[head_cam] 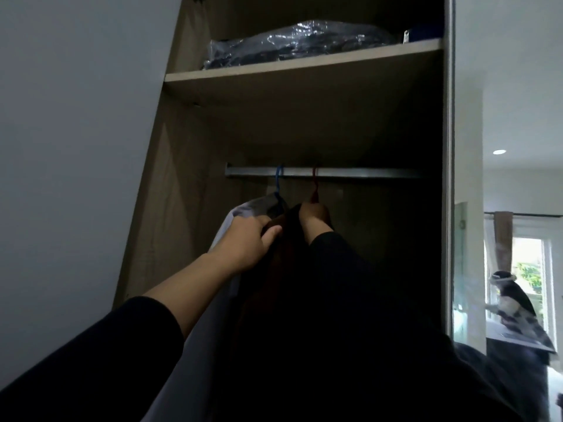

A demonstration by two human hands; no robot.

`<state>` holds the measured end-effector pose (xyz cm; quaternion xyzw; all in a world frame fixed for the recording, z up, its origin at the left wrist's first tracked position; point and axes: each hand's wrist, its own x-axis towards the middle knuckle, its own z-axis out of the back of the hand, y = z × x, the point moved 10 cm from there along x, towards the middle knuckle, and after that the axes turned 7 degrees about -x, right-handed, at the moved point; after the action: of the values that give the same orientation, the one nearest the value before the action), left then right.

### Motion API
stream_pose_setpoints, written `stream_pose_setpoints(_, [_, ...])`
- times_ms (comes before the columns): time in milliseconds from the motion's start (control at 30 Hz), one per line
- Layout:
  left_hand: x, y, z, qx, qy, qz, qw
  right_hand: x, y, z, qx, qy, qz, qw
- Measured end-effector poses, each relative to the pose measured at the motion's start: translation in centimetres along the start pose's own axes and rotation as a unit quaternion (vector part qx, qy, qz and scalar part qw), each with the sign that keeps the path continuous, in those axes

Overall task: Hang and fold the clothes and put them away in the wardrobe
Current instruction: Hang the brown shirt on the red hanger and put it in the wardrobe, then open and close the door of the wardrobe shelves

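Note:
Inside the open wardrobe a metal rail [350,172] runs under the shelf. A blue hanger [278,181] hooks over it with a light grey shirt [243,213] on it. Just right of that, a red hanger [314,185] hangs on the rail and carries a dark brownish garment [274,269]. My left hand [243,242] grips the dark garment's shoulder next to the grey shirt. My right hand [313,219] is closed around the red hanger's neck just below the hook. Both of my sleeves are black and hide the lower part of the clothes.
A shelf [304,67] above the rail holds dark clothes in a clear plastic bag [292,42]. The rail to the right of the red hanger is bare. A sliding door edge [447,178] stands at right. Beyond it, another person [515,312] is near a bright window.

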<state>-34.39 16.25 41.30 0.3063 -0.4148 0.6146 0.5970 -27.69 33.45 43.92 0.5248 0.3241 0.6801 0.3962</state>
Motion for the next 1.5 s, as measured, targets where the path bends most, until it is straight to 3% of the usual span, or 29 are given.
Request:
stream_pose_setpoints(233, [-3.5,0.3,2.9,-0.035,-0.043,0.049,0.997,-5.2,-0.8,0.2,0.003,-0.026,0.048,0.999])
stream_pose_setpoints(433, [-8.6,1.8,5.8,-0.07,-0.027,0.114,0.991,-12.7,-0.8,1.0,-0.032,-0.033,0.103,0.994])
stream_pose_setpoints(633, [-14.6,2.6,9.5,-0.005,-0.023,0.179,0.983,-20.0,-1.0,1.2,-0.105,-0.041,0.15,0.982])
stream_pose_setpoints(833, [-20.2,1.2,16.8,0.062,-0.034,0.212,0.975,-28.2,0.4,-1.3,-0.166,0.019,0.288,0.943])
stream_pose_setpoints(1000, [-23.5,-1.1,26.0,0.136,-0.113,0.223,0.959,-36.6,2.8,-3.0,-0.136,0.092,0.368,0.915])
stream_pose_setpoints(1267, [-30.9,-6.3,36.9,0.301,-0.203,0.247,0.899,-52.2,2.7,-4.5,-0.115,0.17,0.52,0.829])
stream_pose_setpoints(1500, [-35.3,-4.2,41.1,0.3,-0.161,0.381,0.859,-64.1,5.0,-5.4,-0.121,0.173,0.664,0.718])
